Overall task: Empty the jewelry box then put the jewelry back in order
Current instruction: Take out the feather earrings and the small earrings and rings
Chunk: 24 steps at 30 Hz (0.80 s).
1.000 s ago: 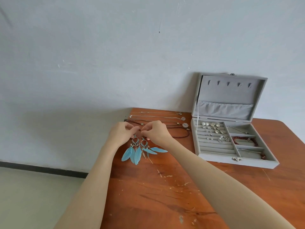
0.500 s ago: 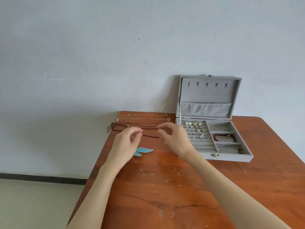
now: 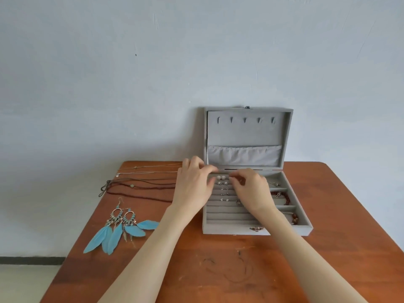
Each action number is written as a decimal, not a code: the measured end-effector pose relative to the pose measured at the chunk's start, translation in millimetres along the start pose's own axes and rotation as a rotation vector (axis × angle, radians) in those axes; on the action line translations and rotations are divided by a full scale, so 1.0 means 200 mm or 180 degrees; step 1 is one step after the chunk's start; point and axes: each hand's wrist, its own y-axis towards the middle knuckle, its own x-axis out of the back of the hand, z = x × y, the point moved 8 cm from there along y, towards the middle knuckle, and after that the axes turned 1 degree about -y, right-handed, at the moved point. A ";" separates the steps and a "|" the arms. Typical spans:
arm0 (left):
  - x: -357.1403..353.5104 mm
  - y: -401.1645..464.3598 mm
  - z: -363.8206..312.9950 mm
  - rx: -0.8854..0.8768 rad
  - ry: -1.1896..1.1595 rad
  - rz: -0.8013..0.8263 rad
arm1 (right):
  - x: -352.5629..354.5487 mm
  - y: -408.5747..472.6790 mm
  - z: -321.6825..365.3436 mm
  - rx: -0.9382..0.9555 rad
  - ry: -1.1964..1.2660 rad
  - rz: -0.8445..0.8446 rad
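Table [image 3: 218,270]: box [image 3: 231,229], earrings [image 3: 122,224], necklaces [image 3: 142,184].

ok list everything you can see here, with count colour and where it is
grey velvet jewelry box: one, grey, lid open against the wall, at the table's far middle
small stud earrings: several pairs, silver and pearl-white, in the box's slotted rows
dark red bead bracelets: at least two, dark red, in the box's right compartments
blue feather drop earrings: two, blue and silver, flat on the table's left
thin chain and cord necklaces: about four, silver and dark brown, stretched out behind the feather earrings
brown wooden table: one, reddish brown, scratched
left hand: fingers at the box's far left corner
right hand: fingers curled over the stud rows; grip unclear
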 end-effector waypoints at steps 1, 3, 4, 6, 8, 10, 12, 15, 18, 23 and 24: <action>-0.03 0.02 -0.01 0.0009 0.0066 0.0062 | -0.02 0.02 0.00 0.0061 -0.0256 0.0036; -0.09 0.05 -0.01 0.0062 0.0187 0.0262 | -0.06 0.05 0.01 0.0155 -0.0659 0.0117; -0.12 0.06 0.00 0.0076 0.0237 0.0327 | -0.06 0.06 0.02 0.0208 -0.0783 0.0137; -0.14 0.07 0.02 0.0092 0.0254 0.0368 | -0.08 0.08 0.04 0.0310 -0.0890 0.0177; -0.15 0.08 0.03 0.0119 0.0219 0.0387 | -0.09 0.09 0.04 0.0347 -0.0911 0.0229; -0.16 0.09 0.04 0.0092 0.0168 0.0384 | -0.09 0.10 0.04 0.0364 -0.0922 0.0246; -0.16 0.09 0.02 -0.0019 0.0171 0.0340 | -0.10 0.10 0.05 0.0415 -0.1000 0.0230; -0.14 0.08 0.01 -0.0202 0.0234 0.0207 | -0.10 0.09 0.06 0.0515 -0.1152 0.0239; -0.08 0.05 0.01 -0.0277 0.0071 0.0130 | -0.07 0.07 0.07 0.0495 -0.0955 0.0148; 0.13 -0.04 0.14 -0.0091 -0.0486 0.0067 | -0.01 -0.04 0.24 0.0799 -0.0139 -0.0122; 0.17 -0.08 0.19 0.0012 -0.0556 0.0079 | -0.02 -0.07 0.30 0.0881 -0.0016 -0.0090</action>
